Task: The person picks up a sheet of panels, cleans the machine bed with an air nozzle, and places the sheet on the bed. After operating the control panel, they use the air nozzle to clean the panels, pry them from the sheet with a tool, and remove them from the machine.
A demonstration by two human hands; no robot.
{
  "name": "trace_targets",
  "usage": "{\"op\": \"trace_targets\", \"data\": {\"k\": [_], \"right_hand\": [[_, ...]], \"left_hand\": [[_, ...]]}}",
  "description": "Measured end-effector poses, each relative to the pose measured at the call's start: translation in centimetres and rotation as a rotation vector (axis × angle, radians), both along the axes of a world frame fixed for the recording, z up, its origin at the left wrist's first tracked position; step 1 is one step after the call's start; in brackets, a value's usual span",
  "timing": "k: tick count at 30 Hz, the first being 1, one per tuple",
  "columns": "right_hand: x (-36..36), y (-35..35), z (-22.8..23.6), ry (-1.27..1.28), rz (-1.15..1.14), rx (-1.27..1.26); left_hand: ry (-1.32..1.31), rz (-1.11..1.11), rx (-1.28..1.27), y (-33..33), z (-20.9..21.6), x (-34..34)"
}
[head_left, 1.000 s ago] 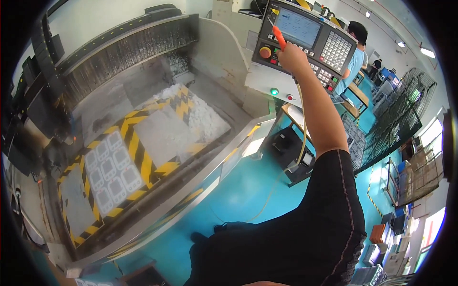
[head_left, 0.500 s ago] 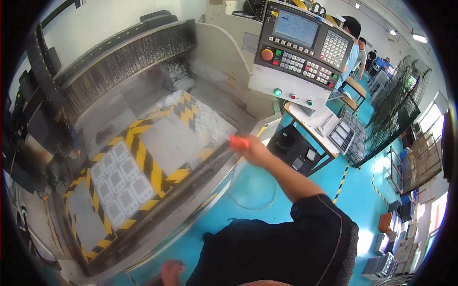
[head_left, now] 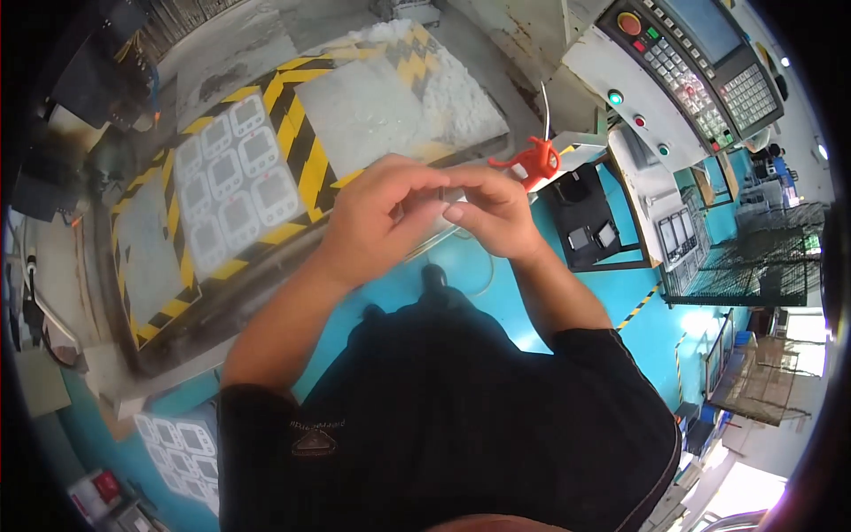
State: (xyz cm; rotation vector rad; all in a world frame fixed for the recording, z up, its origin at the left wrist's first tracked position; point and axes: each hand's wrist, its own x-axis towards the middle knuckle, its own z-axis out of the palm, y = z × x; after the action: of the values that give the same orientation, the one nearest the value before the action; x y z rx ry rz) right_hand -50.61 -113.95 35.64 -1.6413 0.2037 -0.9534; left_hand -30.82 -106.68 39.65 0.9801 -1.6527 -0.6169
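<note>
My left hand (head_left: pixel 377 208) and my right hand (head_left: pixel 498 211) are raised in front of my chest, their fingertips and thumbs meeting. Both have curved fingers, with a gap between fingers and thumb; I see nothing held in them. Just beyond my right hand, a red air blow gun (head_left: pixel 537 163) with a thin metal nozzle rests by the machine's edge. Across the machine bed lies a white sheet of several screen-frame shapes (head_left: pixel 235 182), bordered by yellow-and-black tape (head_left: pixel 301 146). Beside it is a bare grey plate (head_left: pixel 359 106) with white powder (head_left: pixel 461 97) heaped along its right side.
A control panel (head_left: pixel 687 84) with screen and keys stands at the upper right. Below it are a table (head_left: pixel 634 204) and a black case (head_left: pixel 581 217). Black netting (head_left: pixel 758 257) hangs farther right. Another sheet of frame shapes (head_left: pixel 182 452) stands at the lower left, near the blue floor.
My right hand has let go of the red blow gun and drawn in toward my chest. My left hand has come up to meet it. The view has tilted down.
</note>
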Motion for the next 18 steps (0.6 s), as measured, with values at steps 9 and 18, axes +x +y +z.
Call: {"op": "trace_targets", "data": {"k": [9,18], "right_hand": [[-4.2,-5.4,-1.5,-0.186,-0.085,0.205],[-9.8,-10.7,4.4,0.025,-0.436,-0.654]], "left_hand": [[0.233,-0.113,0.139,-6.7,-1.3,-5.5],[0.702,-0.112,0.577,-10.3,1.2,-10.5]]}}
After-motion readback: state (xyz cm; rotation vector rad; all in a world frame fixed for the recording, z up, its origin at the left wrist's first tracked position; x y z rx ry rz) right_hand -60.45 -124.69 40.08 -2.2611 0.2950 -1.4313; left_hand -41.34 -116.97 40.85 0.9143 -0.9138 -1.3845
